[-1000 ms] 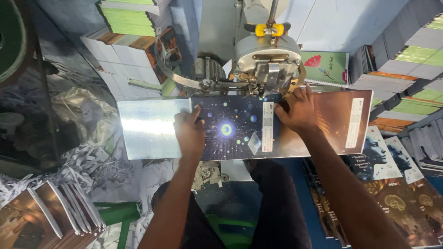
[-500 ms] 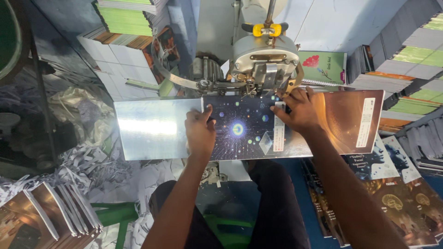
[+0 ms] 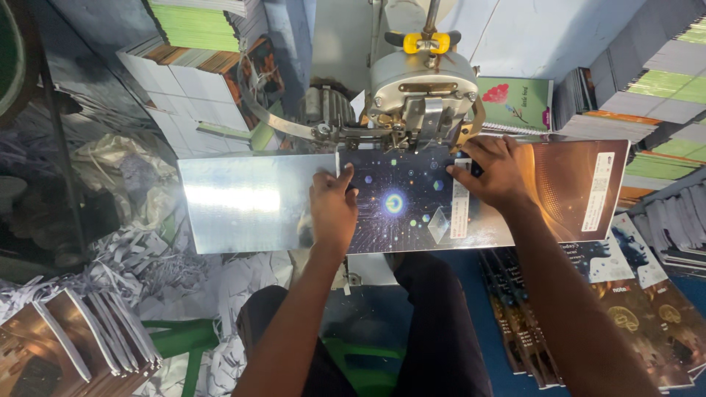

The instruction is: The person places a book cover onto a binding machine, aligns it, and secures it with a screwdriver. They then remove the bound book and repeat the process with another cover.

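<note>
A glossy booklet cover (image 3: 412, 206), dark blue with glowing dots at its middle and brown-orange at its right end, lies spread flat on the shiny metal table (image 3: 243, 202) of a stitching machine. My left hand (image 3: 332, 209) presses flat on the cover's left part. Near the spine, my right hand (image 3: 494, 173) presses down with fingers spread. The machine's grey head (image 3: 423, 95) with a yellow knob hangs just over the cover's far edge, between my hands.
Stacks of booklets stand at the back left (image 3: 198, 37) and along the right (image 3: 647, 88). Finished brown-covered booklets lie at the lower right (image 3: 632, 323) and lower left (image 3: 73, 353). Shredded paper trimmings (image 3: 140, 272) pile up on the left. A green notebook (image 3: 515, 103) lies behind the machine.
The cover has slid a little to the right under the machine head, and both hands moved with it.
</note>
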